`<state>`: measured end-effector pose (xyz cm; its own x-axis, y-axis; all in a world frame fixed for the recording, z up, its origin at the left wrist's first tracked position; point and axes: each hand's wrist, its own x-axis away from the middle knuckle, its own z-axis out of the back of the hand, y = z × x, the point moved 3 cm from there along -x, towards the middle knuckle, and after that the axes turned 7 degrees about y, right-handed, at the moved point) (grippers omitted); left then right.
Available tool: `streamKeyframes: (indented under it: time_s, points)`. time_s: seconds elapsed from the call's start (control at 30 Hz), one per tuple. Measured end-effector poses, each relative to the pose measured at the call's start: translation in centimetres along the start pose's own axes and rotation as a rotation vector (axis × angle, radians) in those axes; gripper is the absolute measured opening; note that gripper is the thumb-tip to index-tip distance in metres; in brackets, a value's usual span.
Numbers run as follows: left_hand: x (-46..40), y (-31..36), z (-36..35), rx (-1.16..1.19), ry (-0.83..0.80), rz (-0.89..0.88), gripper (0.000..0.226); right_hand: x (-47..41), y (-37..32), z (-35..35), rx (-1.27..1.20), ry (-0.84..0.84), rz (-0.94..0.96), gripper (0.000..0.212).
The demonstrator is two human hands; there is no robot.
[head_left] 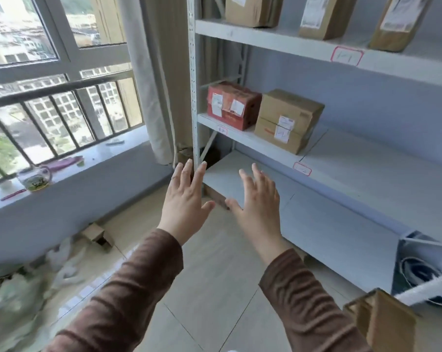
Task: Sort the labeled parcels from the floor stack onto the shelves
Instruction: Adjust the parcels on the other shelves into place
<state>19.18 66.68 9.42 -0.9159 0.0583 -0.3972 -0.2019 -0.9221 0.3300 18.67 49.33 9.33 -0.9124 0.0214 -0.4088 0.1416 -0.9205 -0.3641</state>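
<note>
Brown-sleeved left hand point(187, 199) and right hand point(259, 199) outstretched, fingers point(256, 174) spread, empty.

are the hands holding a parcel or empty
Empty: the left hand and right hand are open, fingers spread, with nothing between them.

Daylight through a barred window point(49, 102) at left, pale curtain point(148, 80) hanging beside it. Grey sill point(93, 158) below. Beige tiled floor point(209, 288). White metal shelving unit point(342, 163) against a grey wall point(316, 82).
</note>
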Motion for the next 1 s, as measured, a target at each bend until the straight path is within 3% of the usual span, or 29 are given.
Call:
streamKeyframes:
  time_s: [0.53,0.73,1.0]
  points:
    - [-27.7,5.8,-18.5,0.02,-0.148,-0.141,0.097,-23.0,19.7,-6.4,0.071,0.05,-0.203,0.073]
    - [-35.2,5.9,-24.8,0.068,-0.211,-0.166,0.097,-28.6,25.0,-9.9,0.045,0.102,-0.287,0.083]
    - [-46.4,3.5,-34.1,0.279,-0.315,-0.144,0.107,-35.6,31.9,-15.0,-0.159,0.175,-0.6,0.103]
